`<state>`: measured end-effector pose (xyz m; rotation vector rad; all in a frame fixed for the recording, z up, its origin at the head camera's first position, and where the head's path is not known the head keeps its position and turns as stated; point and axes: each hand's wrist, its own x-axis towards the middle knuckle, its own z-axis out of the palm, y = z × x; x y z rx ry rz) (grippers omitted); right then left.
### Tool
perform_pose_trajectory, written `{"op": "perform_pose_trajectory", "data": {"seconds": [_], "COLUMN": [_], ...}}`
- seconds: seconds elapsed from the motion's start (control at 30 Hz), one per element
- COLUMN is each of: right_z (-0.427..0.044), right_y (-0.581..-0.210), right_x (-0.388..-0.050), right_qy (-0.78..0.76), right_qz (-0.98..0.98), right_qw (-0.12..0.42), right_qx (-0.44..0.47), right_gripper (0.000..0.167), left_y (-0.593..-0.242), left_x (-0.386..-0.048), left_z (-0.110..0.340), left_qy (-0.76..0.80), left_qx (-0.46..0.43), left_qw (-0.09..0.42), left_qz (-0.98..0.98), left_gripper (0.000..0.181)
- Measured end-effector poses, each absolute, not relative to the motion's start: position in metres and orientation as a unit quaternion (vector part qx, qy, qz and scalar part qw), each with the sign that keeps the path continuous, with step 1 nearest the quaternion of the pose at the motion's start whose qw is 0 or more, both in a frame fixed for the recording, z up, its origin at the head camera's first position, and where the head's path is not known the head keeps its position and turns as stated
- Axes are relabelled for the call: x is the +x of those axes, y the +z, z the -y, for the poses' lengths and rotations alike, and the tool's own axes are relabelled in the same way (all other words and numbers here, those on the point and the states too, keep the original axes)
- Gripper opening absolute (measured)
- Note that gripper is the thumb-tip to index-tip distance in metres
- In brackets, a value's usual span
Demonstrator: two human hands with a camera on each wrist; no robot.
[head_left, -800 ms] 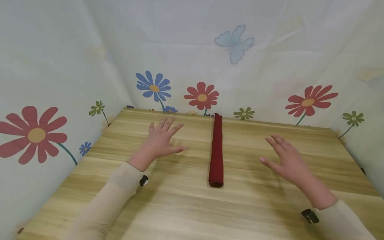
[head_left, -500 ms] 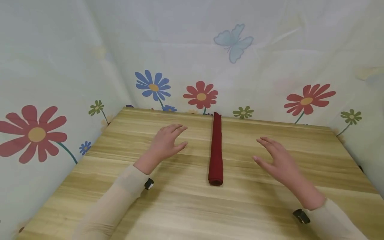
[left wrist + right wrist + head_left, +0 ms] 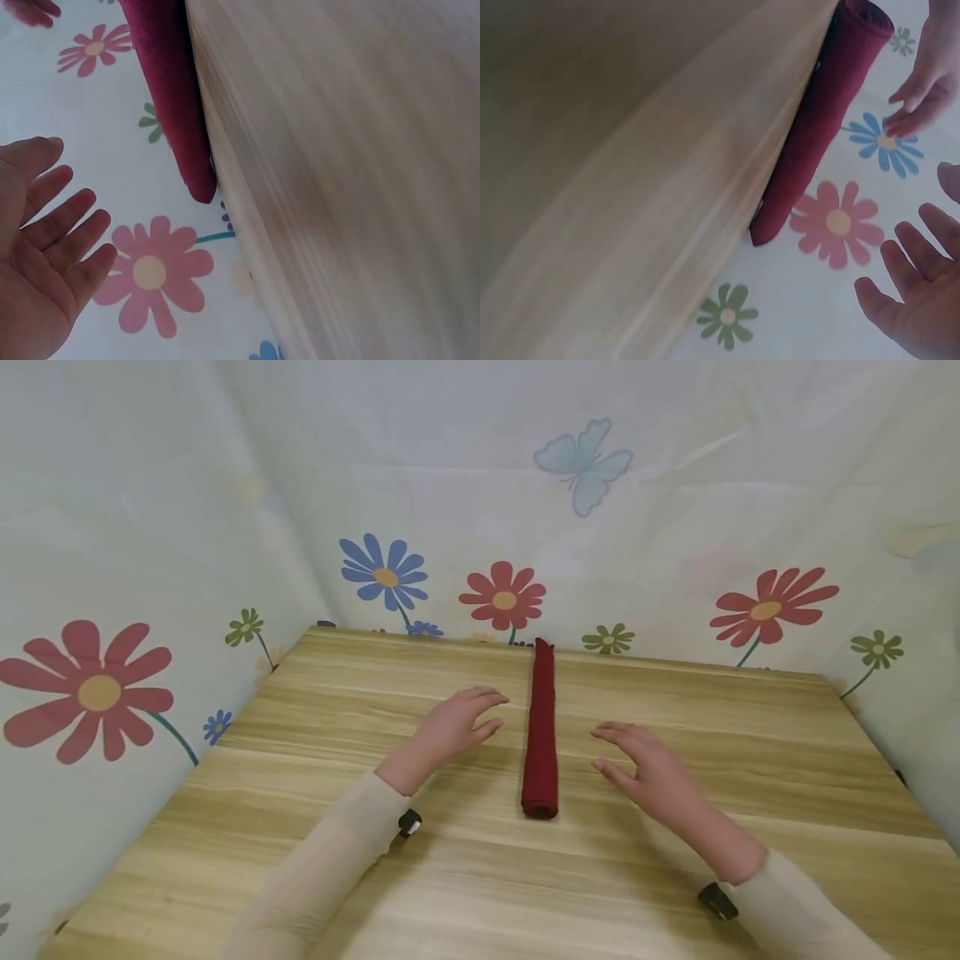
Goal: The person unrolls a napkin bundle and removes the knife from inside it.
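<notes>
A dark red rolled cloth (image 3: 542,735) lies lengthwise on the wooden table, its near end showing the coil. To its left, the left hand (image 3: 452,727) hovers with relaxed fingers pointing toward the roll, not touching it. On the other side the right hand (image 3: 652,768) is held above the table, fingers and thumb apart, also clear of the cloth. The left wrist view shows the spread left hand (image 3: 45,255) beside the red roll (image 3: 171,90). In the right wrist view the roll (image 3: 817,120) stands between the table surface and the right hand (image 3: 922,285).
The wooden table (image 3: 465,893) reaches back to a pale curtain (image 3: 450,468) printed with flowers and a butterfly. More of this curtain hangs along the left and right sides. A dark band with a small device is at each wrist.
Both hands have moved inward, closer to the red roll from either side. The left hand's spread fingers have drawn nearer together. The roll lies as before.
</notes>
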<state>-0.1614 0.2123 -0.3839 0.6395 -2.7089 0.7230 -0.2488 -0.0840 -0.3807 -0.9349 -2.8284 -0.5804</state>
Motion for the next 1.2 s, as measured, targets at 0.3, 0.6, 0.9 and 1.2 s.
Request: {"op": "perform_pose_trajectory", "data": {"seconds": [0.3,0.6,0.9,1.2], "right_z": [-0.190,-0.177,-0.163,-0.155], "right_y": [-0.392,-0.391,-0.392,-0.392], "right_x": [-0.169,-0.180,-0.198,-0.210], "right_qy": [0.251,0.248,0.207,0.194], "right_qz": [0.929,0.931,0.945,0.945], "right_qw": [0.114,0.088,0.038,-0.009], "right_qx": [0.246,0.252,0.252,0.263], "right_gripper": [0.034,0.036,0.037,0.037], "left_y": [-0.387,-0.394,-0.399,-0.395], "left_x": [-0.258,-0.268,-0.278,-0.286], "left_z": [0.065,0.047,0.036,0.026], "left_qy": [-0.206,-0.208,-0.188,-0.153], "left_qx": [-0.292,-0.293,-0.288,-0.292], "left_qw": [0.010,-0.015,-0.050,-0.080], "left_qz": [0.934,0.933,0.938,0.941], "left_gripper": [0.046,0.047,0.049,0.051]}}
